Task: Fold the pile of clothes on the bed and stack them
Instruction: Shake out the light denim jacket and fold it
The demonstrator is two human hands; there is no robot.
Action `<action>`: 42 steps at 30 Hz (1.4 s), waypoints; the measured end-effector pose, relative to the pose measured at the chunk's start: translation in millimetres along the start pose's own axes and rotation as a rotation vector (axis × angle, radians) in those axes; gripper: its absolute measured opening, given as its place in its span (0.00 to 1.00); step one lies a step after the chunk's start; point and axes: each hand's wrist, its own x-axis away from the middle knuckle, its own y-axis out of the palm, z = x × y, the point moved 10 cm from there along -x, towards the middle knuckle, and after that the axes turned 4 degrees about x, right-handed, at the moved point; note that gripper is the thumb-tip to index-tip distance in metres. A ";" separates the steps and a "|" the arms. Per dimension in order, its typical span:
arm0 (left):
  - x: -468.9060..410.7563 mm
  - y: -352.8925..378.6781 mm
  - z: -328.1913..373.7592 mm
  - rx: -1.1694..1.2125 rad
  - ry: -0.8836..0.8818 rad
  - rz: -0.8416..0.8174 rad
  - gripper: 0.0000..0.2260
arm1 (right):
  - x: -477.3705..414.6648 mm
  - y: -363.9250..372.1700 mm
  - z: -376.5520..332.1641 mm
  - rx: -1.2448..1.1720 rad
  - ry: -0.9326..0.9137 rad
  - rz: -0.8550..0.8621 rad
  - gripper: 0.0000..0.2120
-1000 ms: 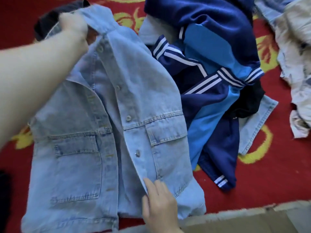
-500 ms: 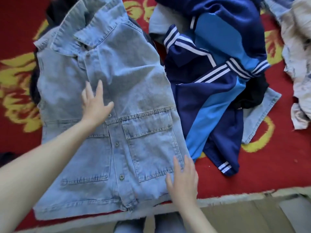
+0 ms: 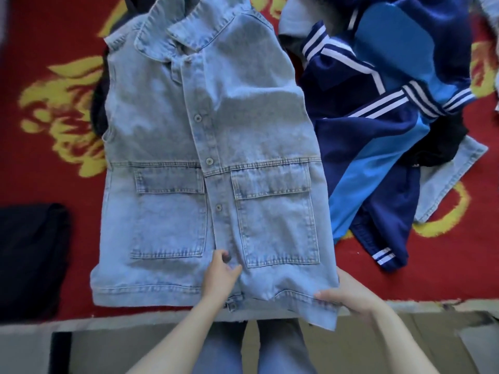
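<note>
Stonewashed denim vest flat on red bedspread, left hand fingers pinching placket, right hand gripping hem corner

Fig.: domestic bedroom, viewed from the bed edge. Evidence: red bedspread w/ yellow motif; everyday clothes spread on it, e.g. denim vest, blue tracksuit jacket, dark folded garment; flattened cardboard on floor below.

One wide-angle view, worn on the person's head, faces forward and steeply down from close above the near edge of the red bedspread; the left hand and right hand show at the bottom, the denim vest fills the middle
</note>
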 end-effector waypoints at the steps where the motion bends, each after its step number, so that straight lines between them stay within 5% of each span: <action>1: -0.6 -1.9 1.0 0.034 -0.005 0.002 0.09 | 6.0 1.8 2.5 0.031 0.012 -0.047 0.36; 3: -2.4 -9.6 3.5 0.115 0.000 0.042 0.04 | 11.7 -7.9 11.1 0.121 0.051 -0.013 0.29; 8: 7.2 -51.2 -5.7 0.176 0.064 0.241 0.09 | 17.1 -60.0 28.3 0.385 0.219 0.650 0.08; 12: 14.8 -115.6 -48.6 0.004 -0.019 0.546 0.19 | 21.7 -35.2 12.0 0.815 0.339 0.864 0.30; 15: 18.4 -163.3 -92.6 0.032 -0.152 0.693 0.25 | 20.2 -3.1 -34.2 0.931 0.058 1.014 0.37; 18: 16.6 -200.1 -112.9 -0.059 -0.136 0.738 0.30 | -0.5 41.4 -62.9 1.138 -0.182 0.933 0.41; 21: -2.8 -226.3 -134.1 -0.087 -0.175 0.630 0.31 | -21.6 87.2 -80.6 1.241 -0.318 0.778 0.46; 25: -26.7 -221.0 -155.2 0.018 -0.138 0.294 0.16 | -45.8 129.2 -87.5 1.365 -0.307 0.637 0.45; 29: -7.0 -216.1 -157.5 0.640 -0.137 0.224 0.07 | -52.1 143.9 -96.7 1.287 -0.236 0.543 0.30; 31: 6.9 -197.6 -160.7 1.044 -0.242 0.067 0.07 | -52.9 132.1 -91.3 1.173 -0.134 0.535 0.26; 33: 23.6 -176.2 -175.1 1.133 -0.440 -0.034 0.09 | -48.7 110.3 -89.2 1.056 -0.082 0.617 0.26; 37: 19.6 -182.5 -221.3 0.618 -0.554 0.160 0.13 | -43.1 66.5 -69.2 0.999 0.058 0.684 0.30; 42: 9.4 -221.1 -167.3 -0.485 -0.275 0.360 0.29 | -43.3 52.3 -36.5 1.265 0.190 0.552 0.32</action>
